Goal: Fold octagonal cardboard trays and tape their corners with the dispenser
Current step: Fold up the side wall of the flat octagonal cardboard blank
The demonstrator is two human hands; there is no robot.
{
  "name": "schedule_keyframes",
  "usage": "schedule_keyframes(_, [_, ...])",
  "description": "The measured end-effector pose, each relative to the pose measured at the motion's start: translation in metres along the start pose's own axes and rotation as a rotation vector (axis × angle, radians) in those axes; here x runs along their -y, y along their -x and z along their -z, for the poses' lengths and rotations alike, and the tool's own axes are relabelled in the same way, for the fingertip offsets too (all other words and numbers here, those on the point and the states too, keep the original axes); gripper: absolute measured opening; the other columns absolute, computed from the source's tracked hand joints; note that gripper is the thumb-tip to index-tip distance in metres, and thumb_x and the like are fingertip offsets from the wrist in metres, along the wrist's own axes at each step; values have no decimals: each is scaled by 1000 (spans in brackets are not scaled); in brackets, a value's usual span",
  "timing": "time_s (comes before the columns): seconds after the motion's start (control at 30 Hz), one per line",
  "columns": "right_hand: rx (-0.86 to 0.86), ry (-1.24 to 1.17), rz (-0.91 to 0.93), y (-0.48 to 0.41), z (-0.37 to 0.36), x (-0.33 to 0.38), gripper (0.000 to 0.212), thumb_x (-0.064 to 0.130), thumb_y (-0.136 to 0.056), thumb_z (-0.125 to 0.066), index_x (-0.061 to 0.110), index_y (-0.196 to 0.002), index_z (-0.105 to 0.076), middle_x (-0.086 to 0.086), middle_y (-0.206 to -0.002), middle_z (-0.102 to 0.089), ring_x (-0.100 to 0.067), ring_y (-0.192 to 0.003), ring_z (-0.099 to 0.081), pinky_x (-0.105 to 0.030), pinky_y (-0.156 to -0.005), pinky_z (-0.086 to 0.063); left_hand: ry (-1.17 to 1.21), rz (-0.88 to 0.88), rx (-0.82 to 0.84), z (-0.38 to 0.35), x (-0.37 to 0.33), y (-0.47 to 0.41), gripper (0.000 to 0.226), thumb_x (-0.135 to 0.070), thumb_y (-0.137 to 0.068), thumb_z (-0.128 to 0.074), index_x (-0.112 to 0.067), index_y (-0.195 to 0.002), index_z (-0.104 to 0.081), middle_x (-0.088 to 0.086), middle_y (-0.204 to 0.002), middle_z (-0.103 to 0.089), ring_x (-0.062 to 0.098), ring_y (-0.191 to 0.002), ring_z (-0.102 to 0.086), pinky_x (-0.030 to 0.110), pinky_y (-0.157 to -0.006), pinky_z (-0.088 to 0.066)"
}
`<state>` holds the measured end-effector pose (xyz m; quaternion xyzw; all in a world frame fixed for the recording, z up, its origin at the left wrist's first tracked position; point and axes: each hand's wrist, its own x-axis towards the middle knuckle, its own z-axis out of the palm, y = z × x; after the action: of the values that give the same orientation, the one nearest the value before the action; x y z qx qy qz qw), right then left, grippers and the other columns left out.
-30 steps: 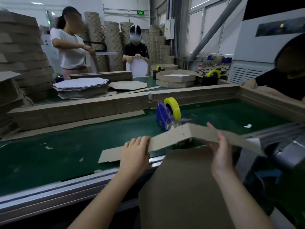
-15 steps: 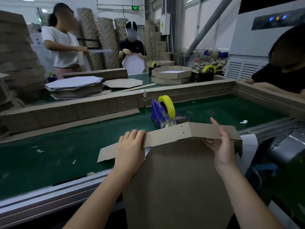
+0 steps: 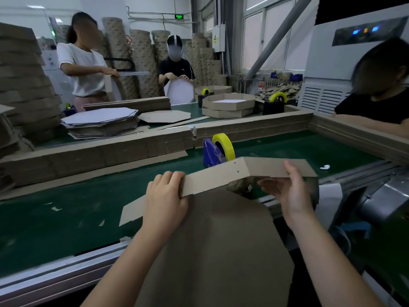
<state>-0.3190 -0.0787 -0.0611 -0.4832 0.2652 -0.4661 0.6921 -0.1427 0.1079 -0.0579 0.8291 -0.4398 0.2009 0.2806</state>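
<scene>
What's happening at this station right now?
A person is folding a cardboard tray blank at the edge of the green conveyor belt. The left grip holds a raised side flap over its top edge, while the right grip, fingers fairly straight, braces the adjoining flap with its thumb. The folded corner sits right in front of the blue tape dispenser; no tape shows on it yet.
</scene>
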Motion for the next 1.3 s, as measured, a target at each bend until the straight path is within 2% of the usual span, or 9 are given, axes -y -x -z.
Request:
schedule_keyframes(0.13, [-70,48,-26,-3,18,11,16,30,-93,-60,15,-94,-64,-8,-82,-71,-20,-61,-69,-34,-60,-52,-69,-29,22,3,-2,-9,45,7,-67,-65,-6,-110,-67,13,-97,-60,36,-89,-54,38,-75,-34])
schedule_keyframes(0.33, [-70,184,-58,14,54,30,20,26,-95,-57,8,-91,-64,-9,-65,-71,-20,-45,-64,-23,-41,-49,-41,-127,38,8,-9,-11,46,-6,-68,-72,-11,-113,-71,8,-95,-61,32,-88,-59,37,-67,-43])
schedule_keyframes(0.57, [-79,979,-408,37,74,49,84,70,-90,-33,1,-58,-69,-21,-59,-68,-25,-36,-55,-28,-47,-36,35,-155,83,5,-24,-5,56,-32,-70,-54,-18,-123,-67,2,-107,-54,22,-90,-56,29,-62,-37])
schedule_keyframes(0.67, [-83,1184,19,42,40,45,66,72,-83,-41,18,-59,-69,3,-56,-68,-17,-55,-64,-32,-62,-47,-10,-188,113,-2,-31,-4,58,-32,-73,-60,-16,-129,-62,4,-107,-51,23,-94,-53,32,-65,-42])
schedule_keyframes(0.77, [401,1027,395,44,-17,26,28,59,-82,-58,43,-104,-64,25,-108,-61,8,-103,-54,-20,-87,-44,-28,-217,130,-9,-41,-2,58,-31,-75,-60,-15,-130,-60,6,-104,-51,26,-94,-52,34,-67,-42])
schedule_keyframes(0.83, [654,999,383,41,-39,11,48,49,-86,-64,42,-131,-52,25,-131,-45,8,-123,-41,-22,-102,-36,-15,-229,98,-11,-46,1,51,-29,-73,-49,-8,-118,-64,8,-97,-54,28,-86,-53,34,-64,-41])
schedule_keyframes(1.03, [696,1003,404,29,-37,-5,54,54,-83,-65,46,-134,-49,27,-125,-48,6,-118,-46,-29,-99,-45,76,-166,103,-7,-20,10,63,-29,-70,-77,-10,-127,-55,6,-110,-64,28,-98,-60,39,-79,-48])
schedule_keyframes(1.17, [733,1019,425,26,-41,-8,56,61,-80,-62,56,-133,-43,32,-118,-47,9,-116,-43,-23,-96,-42,22,-206,-45,-2,-7,11,39,-21,-63,-86,-8,-96,-68,6,-88,-64,31,-78,-61,36,-65,-46])
schedule_keyframes(1.3, [713,962,516,25,-60,-11,50,29,-85,-70,45,-130,-53,20,-111,-55,0,-105,-53,-24,-89,-46,-11,-251,-129,7,1,8,41,-31,-73,-70,-9,-107,-68,7,-99,-65,31,-88,-60,39,-73,-48])
